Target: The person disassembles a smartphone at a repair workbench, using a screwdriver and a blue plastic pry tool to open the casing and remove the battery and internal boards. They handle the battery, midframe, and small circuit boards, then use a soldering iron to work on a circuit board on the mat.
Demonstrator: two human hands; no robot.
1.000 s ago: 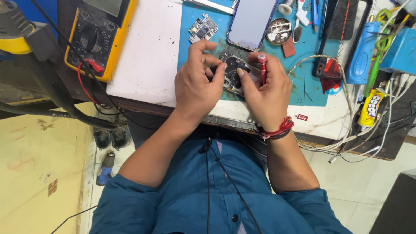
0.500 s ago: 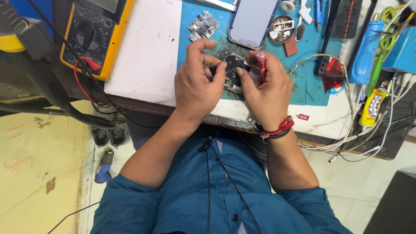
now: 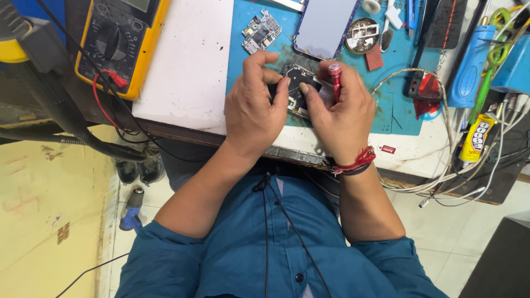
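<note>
Blue rubber work mat (image 3: 251,60) beneath — left hand (image 3: 255,113) pinching opened dark phone body (image 3: 295,88) steady, right hand (image 3: 345,118) gripping small red metal screwdriver (image 3: 335,80), thumb pressed on phone; loose green circuit board (image 3: 261,31) just beyond the left fingertips.

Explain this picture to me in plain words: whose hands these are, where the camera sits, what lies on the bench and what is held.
There is no machine here. The camera is worn on a person's head and looks down at their own two bare hands and blue shirt. The left hand and the right hand together grip an opened phone body with its dark insides showing. The right hand also holds a small red-handled tool. They work over a blue mat on a white bench. On the mat lie a loose circuit board, a phone screen and a round dish of small parts. A yellow multimeter sits at the far left, and a glue tube at the right.
</note>
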